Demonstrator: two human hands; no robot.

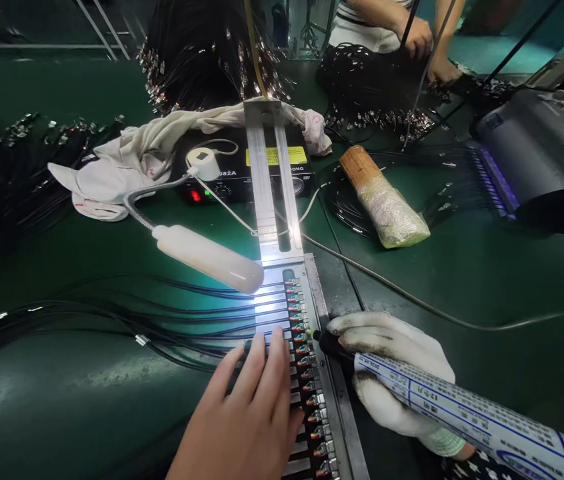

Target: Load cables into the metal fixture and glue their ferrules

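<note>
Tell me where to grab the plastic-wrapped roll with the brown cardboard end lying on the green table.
Grip the plastic-wrapped roll with the brown cardboard end around its middle, coming from above with fingers across its width. It lies flat and slanted on the green table, long sides free. Cables lie close by.

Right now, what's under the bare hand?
The left hand lies flat on black cables clamped in the metal rail. Connector tips show beside its fingers; the cables directly beneath its palm are hidden.
</note>
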